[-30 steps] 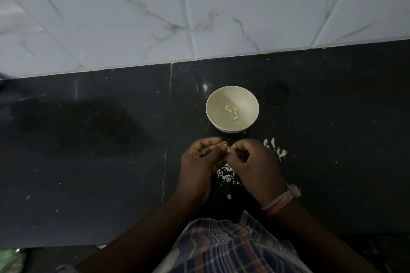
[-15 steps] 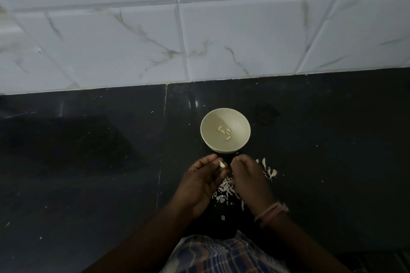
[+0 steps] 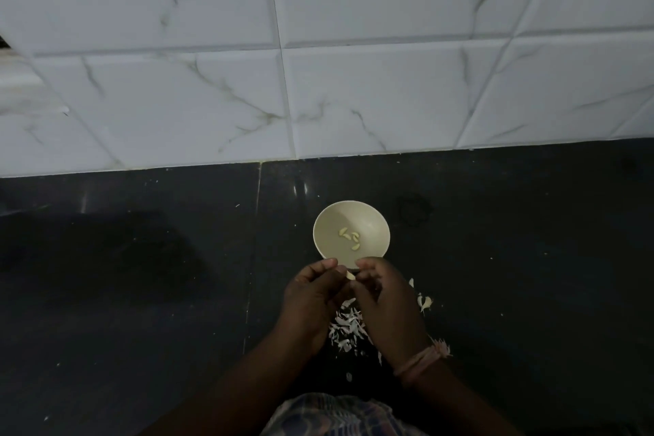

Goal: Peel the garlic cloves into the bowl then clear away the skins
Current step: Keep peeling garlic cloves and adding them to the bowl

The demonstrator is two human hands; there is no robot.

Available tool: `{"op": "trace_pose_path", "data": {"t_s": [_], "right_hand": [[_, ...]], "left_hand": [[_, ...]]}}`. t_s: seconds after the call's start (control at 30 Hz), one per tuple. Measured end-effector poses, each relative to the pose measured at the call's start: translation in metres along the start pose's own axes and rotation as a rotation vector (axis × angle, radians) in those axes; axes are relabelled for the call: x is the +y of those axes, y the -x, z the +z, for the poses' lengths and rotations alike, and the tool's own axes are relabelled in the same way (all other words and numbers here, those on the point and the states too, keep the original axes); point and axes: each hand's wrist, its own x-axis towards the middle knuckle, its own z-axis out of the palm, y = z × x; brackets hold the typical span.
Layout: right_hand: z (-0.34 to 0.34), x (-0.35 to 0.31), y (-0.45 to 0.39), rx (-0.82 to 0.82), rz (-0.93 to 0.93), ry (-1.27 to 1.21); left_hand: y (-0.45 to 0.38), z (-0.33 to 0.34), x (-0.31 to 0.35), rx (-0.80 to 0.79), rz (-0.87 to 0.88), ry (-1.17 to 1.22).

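Wall of white marbled tiles (image 3: 354, 95) fills the top, meeting the back edge of the worktop. Dark stone worktop (image 3: 124, 276) below it, with a slab seam running front to back just left of the bowl.

Both forearms come in from the front edge over a checked cloth (image 3: 332, 414) (lap or garment, cannot tell which). Right wrist carries a pink thread band (image 3: 421, 361).

Left hand (image 3: 313, 297) and right hand (image 3: 385, 304) are held together over the worktop, fingertips meeting just in front of the bowl. Fingers on both are curled inward, pinching one garlic clove (image 3: 350, 275) between them; only a small pale tip of it shows. Which fingers do the pinching: too dark to tell.

Cream bowl (image 3: 323, 223) stands upright, roughly midway between back and front edge, slightly right of the seam. The hands overlap its near rim in view; contact cannot be told. Inside, a few peeled cloves (image 3: 350, 239) lie loose on the bottom.

Pile of skins (image 3: 345, 327) lies on the worktop under and between the hands, toward the front edge. A few more unpeeled cloves (image 3: 424, 303) lie just right of the right hand, partly hidden behind it. Stray white flecks scattered over the dark surface.
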Motion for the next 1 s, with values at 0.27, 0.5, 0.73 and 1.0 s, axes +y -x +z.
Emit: {"op": "trace_pose_path", "data": {"t_s": [0.27,0.5,0.73,1.0], "right_hand": [[0.0,-0.006,-0.004,0.055,0.083,-0.183],[0.003,0.01,-0.031,0.166,0.144,-0.085],[0.009,0.015,-0.046,0.189,0.106,0.052],[0.008,0.019,-0.045,0.19,0.084,0.095]], "left_hand": [[-0.003,-0.003,-0.007,0.072,0.05,0.011],[-0.014,0.0,-0.005,0.208,0.05,-0.052],[-0.019,0.016,-0.014,0.291,0.029,-0.027],[-0.018,0.012,-0.023,0.32,-0.015,-0.023]]}}
